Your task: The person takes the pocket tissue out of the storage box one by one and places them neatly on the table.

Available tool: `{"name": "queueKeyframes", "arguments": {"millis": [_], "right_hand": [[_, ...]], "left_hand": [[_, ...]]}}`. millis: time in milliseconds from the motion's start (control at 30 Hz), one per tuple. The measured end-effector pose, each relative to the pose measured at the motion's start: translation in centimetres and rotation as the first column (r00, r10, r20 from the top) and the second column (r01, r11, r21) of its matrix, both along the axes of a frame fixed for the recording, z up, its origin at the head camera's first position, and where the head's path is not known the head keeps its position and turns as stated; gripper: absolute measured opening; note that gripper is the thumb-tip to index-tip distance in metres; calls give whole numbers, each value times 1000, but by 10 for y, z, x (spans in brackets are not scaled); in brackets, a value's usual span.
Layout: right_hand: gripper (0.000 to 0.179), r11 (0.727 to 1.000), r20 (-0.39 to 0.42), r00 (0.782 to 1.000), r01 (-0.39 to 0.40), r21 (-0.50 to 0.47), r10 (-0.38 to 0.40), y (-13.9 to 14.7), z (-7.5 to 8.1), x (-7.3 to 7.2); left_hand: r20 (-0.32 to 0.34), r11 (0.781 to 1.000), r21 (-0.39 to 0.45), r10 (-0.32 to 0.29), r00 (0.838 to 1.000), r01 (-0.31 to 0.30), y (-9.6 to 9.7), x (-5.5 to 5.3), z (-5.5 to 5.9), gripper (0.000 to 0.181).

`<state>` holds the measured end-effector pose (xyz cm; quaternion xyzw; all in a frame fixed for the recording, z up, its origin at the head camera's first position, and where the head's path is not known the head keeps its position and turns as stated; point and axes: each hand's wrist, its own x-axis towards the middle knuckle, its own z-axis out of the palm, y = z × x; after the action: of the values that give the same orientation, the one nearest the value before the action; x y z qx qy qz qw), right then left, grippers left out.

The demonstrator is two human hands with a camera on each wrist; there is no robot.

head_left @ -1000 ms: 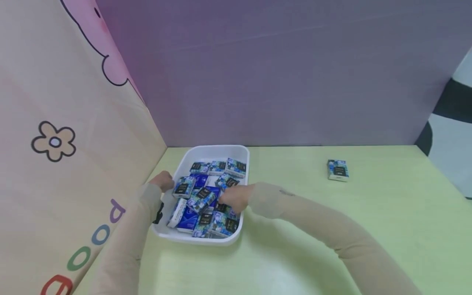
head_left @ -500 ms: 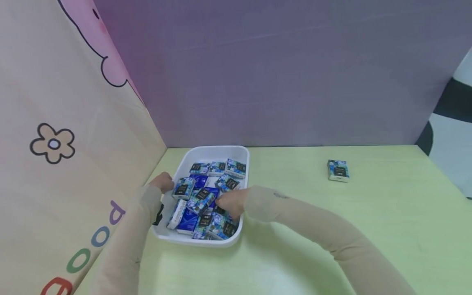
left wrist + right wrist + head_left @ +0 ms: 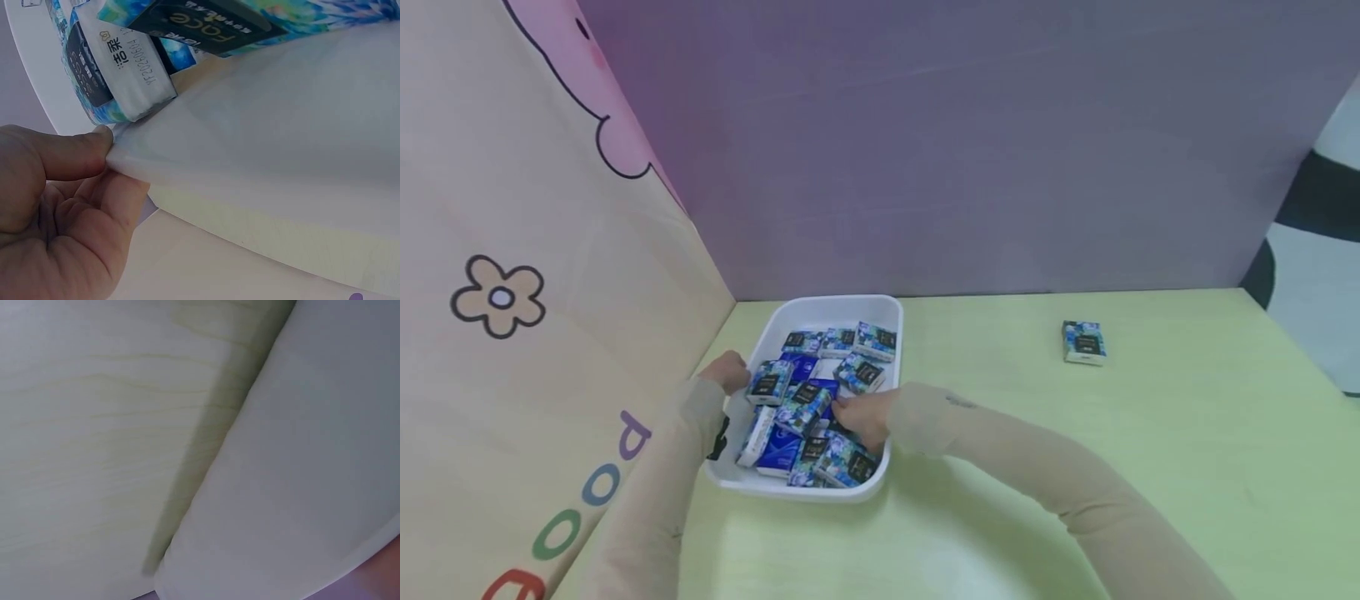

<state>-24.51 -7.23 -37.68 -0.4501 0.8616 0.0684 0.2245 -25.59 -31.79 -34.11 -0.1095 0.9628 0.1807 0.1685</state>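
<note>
Left of frame centre, pinches tub (image 3: 797, 493) by rim with left grip (image 3: 727, 372); just below centre, reaches among packs (image 3: 805, 406) with right grip (image 3: 867, 417), cannot tell if apart or together.

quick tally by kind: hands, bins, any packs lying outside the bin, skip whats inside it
Hands, left hand and right hand: 2
Bins, the white bin: 1
Packs outside, the loose patterned pack: 1
Total: 4
</note>
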Motion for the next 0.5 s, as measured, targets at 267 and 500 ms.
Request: {"name": "queueKeyframes", "arguments": {"millis": [267,500], "right_hand": [[95,994,56,996,75,-83,-70,1,-3,-3],[87,989,39,995,99,-112,-95,3,-2,-4]], "left_hand": [[16,1000,5,27,1000,-27,-1,0,-1,48],[5,1000,9,8,1000,-8,-1,-1,-2,49]]}}
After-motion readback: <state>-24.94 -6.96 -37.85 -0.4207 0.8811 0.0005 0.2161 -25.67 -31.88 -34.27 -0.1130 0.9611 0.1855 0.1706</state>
